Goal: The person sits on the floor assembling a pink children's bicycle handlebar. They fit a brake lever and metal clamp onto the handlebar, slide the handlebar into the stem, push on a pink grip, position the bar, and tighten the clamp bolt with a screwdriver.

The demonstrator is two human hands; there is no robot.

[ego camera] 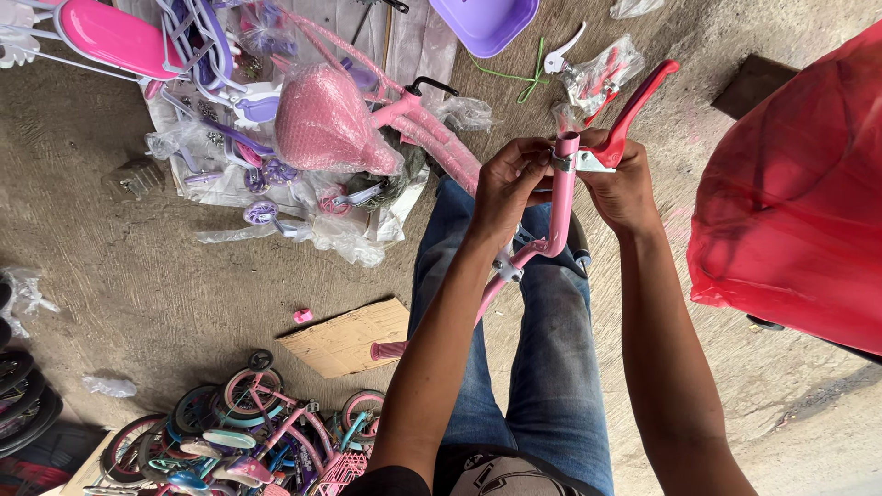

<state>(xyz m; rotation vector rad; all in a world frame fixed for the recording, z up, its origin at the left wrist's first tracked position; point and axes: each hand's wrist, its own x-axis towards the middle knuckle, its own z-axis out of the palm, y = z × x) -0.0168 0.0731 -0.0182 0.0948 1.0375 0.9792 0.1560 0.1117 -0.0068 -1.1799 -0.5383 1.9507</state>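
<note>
Gripping pink handlebar, both hands

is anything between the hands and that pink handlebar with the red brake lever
Nothing visible. The left hand and right hand both already grip the top of the pink handlebar, and the red brake lever sticks out above the right hand.

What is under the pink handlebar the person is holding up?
Under the pink handlebar are the person's knees in blue jeans and bare concrete floor. Both hands, left hand and right hand, hide its upper end.
</note>
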